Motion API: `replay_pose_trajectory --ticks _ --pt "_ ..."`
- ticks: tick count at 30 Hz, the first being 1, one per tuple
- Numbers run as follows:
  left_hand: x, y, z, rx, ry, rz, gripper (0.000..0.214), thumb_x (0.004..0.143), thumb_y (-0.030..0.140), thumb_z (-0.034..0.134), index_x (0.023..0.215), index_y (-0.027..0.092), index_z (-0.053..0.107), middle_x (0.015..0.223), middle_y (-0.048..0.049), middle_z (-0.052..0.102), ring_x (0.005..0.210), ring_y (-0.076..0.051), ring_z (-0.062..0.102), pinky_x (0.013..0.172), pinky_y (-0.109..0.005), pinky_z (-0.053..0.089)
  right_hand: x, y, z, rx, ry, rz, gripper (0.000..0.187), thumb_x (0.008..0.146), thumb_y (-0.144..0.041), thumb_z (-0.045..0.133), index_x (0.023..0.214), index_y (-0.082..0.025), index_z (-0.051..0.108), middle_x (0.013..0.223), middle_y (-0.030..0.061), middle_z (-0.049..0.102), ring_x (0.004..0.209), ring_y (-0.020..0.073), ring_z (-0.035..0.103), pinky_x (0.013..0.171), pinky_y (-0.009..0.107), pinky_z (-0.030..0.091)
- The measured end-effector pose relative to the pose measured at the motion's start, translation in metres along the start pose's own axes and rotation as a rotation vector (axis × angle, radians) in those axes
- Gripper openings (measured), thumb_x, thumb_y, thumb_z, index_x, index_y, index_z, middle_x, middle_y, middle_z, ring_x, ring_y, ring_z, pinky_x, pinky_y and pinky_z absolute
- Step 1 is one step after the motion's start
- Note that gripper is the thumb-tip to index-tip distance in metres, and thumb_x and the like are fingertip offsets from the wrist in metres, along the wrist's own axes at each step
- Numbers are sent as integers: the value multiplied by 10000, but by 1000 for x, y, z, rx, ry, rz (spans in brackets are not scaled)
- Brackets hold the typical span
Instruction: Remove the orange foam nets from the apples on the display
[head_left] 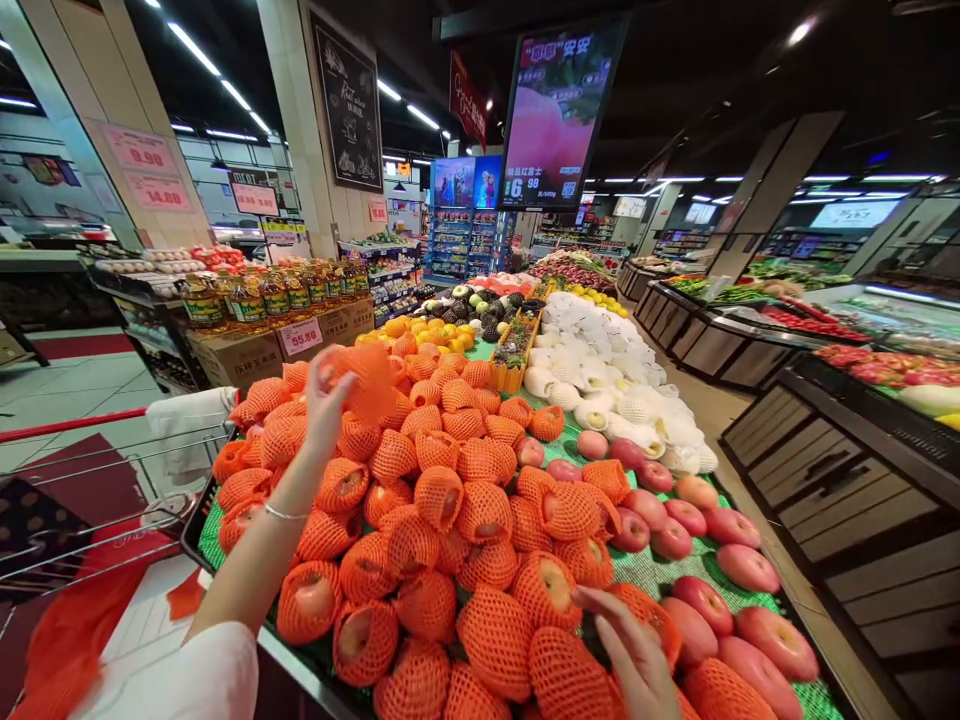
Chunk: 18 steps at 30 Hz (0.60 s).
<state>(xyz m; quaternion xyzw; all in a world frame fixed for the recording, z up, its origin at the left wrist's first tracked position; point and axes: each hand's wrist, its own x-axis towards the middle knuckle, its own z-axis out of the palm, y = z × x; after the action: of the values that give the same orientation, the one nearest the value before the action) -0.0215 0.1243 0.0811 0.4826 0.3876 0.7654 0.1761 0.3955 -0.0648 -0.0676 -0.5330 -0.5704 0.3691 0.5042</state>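
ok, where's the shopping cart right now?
The shopping cart sits at the left edge of the head view, against the near-left corner of the apple display, just below the raised left hand.

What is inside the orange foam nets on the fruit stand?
Each orange net wraps one reddish apple, showing through the open end. Most of each apple's skin is covered.

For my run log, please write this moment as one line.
left hand: lifts orange foam-net-wrapped apple | right hand: rests on netted apple pile | beside: bare red apples, metal shopping cart
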Motion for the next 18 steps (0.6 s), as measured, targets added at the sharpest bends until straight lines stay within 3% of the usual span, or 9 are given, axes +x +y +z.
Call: replay_pose_trajectory --ticks 2,5,8,10,12,15,18 --pt "-59 18 31 -34 -225 -114 401 704 300 768 1036 233 553 888 9 618 671 -117 582 634 -234 496 -2 -12 22 53 -73 -32 348 868 -499 587 1043 -236 734 1056 89 746 970 245 710 885 336 578" --pt "-144 39 70 -169 -545 -344 339 730 354 758 922 244 502 781 15 624 689 -156 607 652 -284 507 -7 -24 43 131 -127 -35 337 874 -462 595 1070 -212 707 905 72 735 637 166 659 636 289 575" --pt "-209 48 91 -221 -648 -430 311 760 428 715 841 243 477 742 -7 610 679 -185 593 631 -325 507 -14 -25 44 246 95 -20 322 843 -460 624 1009 -188 674 705 17 657 524 136 558 531 264 513" --pt "-238 50 94 -198 -646 -427 277 792 432 676 799 251 468 743 -10 581 694 -196 568 653 -352 502 -21 -23 38 289 295 -19 313 811 -451 654 984 -190 650 734 16 649 619 155 599 615 283 535" --pt "-259 51 93 -92 -628 -367 241 797 389 675 750 243 489 846 -36 571 819 -225 560 781 -395 489 -31 -19 30 293 416 -28 326 777 -442 684 977 -190 637 854 47 674 745 182 635 713 316 546" --pt "-280 51 89 159 -632 -250 204 755 314 718 690 215 551 954 -70 544 972 -274 509 937 -459 410 -44 -13 21 224 513 -64 328 719 -423 731 920 -183 635 931 71 673 854 211 631 805 348 533" --pt "-297 49 86 320 -778 -169 118 788 274 678 721 202 613 879 -64 558 913 -266 518 880 -445 442 -54 -8 15 123 544 -71 267 738 -403 711 854 -181 621 886 59 661 848 209 621 820 347 524"
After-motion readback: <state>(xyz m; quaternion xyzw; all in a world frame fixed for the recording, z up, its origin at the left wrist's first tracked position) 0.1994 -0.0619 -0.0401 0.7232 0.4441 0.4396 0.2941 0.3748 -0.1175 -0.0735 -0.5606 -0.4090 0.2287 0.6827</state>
